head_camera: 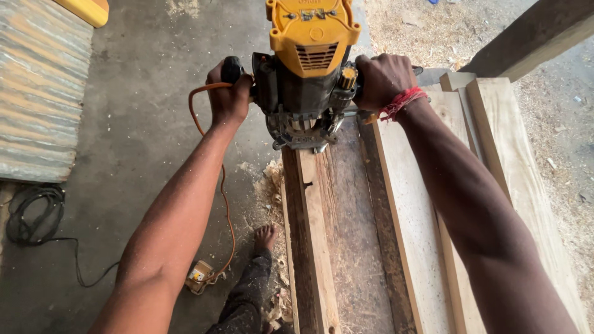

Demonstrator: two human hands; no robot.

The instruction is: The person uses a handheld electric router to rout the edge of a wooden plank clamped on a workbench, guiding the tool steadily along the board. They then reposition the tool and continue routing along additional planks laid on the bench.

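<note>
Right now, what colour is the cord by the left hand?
Orange; the cord beside the left hand shows best in the head view.

One small package (199, 273) noted: a box-shaped item, cream and yellow-orange with a printed label, lying on the concrete floor (142, 93) at the end of the orange cord (229, 216), left of the bare foot (265, 237). No signs or screens observed.

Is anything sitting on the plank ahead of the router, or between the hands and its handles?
Nothing visible. Left hand and right hand already grip the router handles. The plank toward the camera carries only sawdust; shavings lie beside it.
</note>
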